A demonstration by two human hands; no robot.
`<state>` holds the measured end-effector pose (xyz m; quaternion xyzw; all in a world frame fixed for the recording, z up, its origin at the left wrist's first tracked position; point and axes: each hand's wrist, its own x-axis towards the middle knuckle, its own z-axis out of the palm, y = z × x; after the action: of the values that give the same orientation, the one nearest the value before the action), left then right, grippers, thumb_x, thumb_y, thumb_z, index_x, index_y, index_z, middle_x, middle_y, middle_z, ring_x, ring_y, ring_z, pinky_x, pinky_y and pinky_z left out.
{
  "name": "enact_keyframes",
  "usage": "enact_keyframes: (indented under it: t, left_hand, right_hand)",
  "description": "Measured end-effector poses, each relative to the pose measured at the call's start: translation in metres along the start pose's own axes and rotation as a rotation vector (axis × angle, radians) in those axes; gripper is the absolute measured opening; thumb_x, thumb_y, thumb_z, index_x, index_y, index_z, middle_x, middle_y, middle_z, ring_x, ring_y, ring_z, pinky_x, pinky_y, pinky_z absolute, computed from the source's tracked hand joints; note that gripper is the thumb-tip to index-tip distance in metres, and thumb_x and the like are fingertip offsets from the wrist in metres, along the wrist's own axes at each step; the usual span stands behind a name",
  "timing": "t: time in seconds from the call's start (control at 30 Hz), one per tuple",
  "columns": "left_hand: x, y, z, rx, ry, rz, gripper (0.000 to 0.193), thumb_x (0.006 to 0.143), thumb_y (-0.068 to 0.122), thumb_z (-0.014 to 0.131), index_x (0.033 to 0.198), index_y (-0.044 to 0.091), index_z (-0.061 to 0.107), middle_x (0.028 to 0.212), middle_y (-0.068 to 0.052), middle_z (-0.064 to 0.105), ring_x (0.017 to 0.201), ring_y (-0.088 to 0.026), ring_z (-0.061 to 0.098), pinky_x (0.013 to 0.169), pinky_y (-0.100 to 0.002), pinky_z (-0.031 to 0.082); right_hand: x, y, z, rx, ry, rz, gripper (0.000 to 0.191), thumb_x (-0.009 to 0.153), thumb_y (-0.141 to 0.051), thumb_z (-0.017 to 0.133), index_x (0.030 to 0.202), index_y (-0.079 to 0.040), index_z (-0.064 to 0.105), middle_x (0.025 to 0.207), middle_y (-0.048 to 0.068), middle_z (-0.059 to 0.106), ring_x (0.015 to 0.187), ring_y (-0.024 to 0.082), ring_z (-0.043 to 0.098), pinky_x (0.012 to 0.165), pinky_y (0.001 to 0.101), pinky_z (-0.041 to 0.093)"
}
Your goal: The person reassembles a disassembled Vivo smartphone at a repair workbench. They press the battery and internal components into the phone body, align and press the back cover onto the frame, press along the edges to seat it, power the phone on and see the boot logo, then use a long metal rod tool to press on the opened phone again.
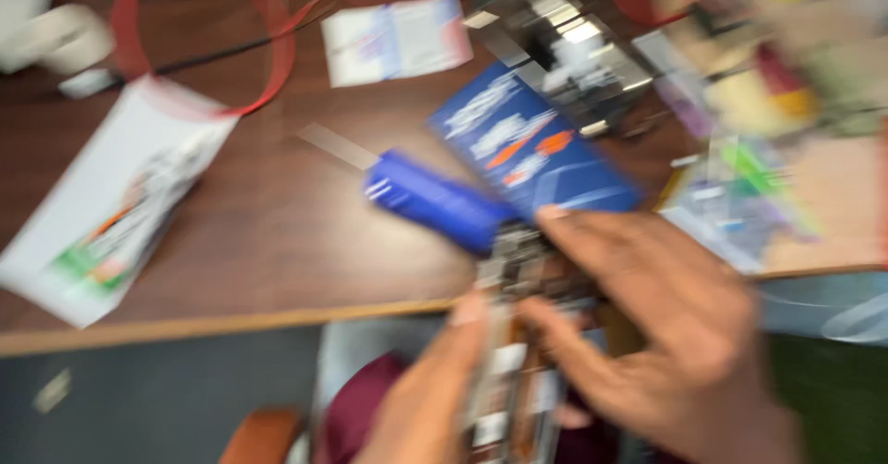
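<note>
Both hands meet just below the front edge of the brown wooden table [259, 233], which serves as the landmark for everything else. Left hand [435, 399] comes up from below that edge, its fingers pressed against the left side of a narrow metal device [513, 334] that stands roughly upright between the two hands; heavy blur hides whether the fingers fully wrap it. Right hand [666, 334] lies against the device's right side, thumb stretched toward its top and fingers curled around it, so the device is pinched between the two hands, hanging over the table's front edge. On the table's left part lies a white printed leaflet [116, 205], tilted, with a red ribbon [268, 38] looping beyond it toward the far side. Farther back, near the middle, rests a small white card [396, 40]. A blue cylindrical handle [435, 200] lies slantwise on the table just above the device, touching its top as far as the blur allows. Just beyond it sits a blue printed packet [532, 145], with a shiny metal piece [578, 52] behind. Colourful blurred clutter [777, 140] covers the table's right part.
</note>
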<state>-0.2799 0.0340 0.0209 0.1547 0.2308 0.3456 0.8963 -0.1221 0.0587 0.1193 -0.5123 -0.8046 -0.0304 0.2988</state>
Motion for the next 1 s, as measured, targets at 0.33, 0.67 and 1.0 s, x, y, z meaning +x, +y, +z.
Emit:
enact_keyframes:
  t: [0.33, 0.67, 1.0]
  left_hand:
    - [0.015, 0.037, -0.037, -0.096, -0.239, 0.183, 0.087, 0.095, 0.062, 0.035, 0.16, 0.005, 0.024, 0.149, -0.032, 0.048, 0.123, -0.042, 0.062, 0.09, -0.061, 0.061]
    - [0.018, 0.029, -0.04, -0.101, -0.195, 0.146, 0.09, 0.092, 0.064, 0.035, 0.164, 0.011, 0.022, 0.153, -0.031, 0.048, 0.117, -0.043, 0.064, 0.087, -0.061, 0.062]
    - [0.011, 0.028, -0.039, -0.08, -0.273, 0.213, 0.084, 0.1, 0.063, 0.036, 0.162, 0.008, 0.021, 0.151, -0.033, 0.045, 0.121, -0.043, 0.062, 0.089, -0.061, 0.061]
  right_hand:
    - [-0.065, 0.112, -0.054, -0.232, -0.186, 0.407, 0.044, 0.074, -0.029, 0.084, 0.111, -0.008, 0.075, 0.113, 0.011, 0.071, 0.106, 0.03, 0.067, 0.089, 0.0399, 0.052]
    - [-0.073, 0.136, -0.041, -0.311, -0.155, 0.429, 0.047, 0.074, -0.037, 0.083, 0.113, -0.011, 0.076, 0.112, 0.01, 0.068, 0.105, 0.031, 0.064, 0.089, 0.0439, 0.051]
    - [-0.074, 0.133, -0.047, -0.325, -0.155, 0.435, 0.05, 0.067, -0.032, 0.085, 0.106, -0.004, 0.073, 0.106, 0.012, 0.071, 0.099, 0.034, 0.068, 0.086, 0.0445, 0.054]
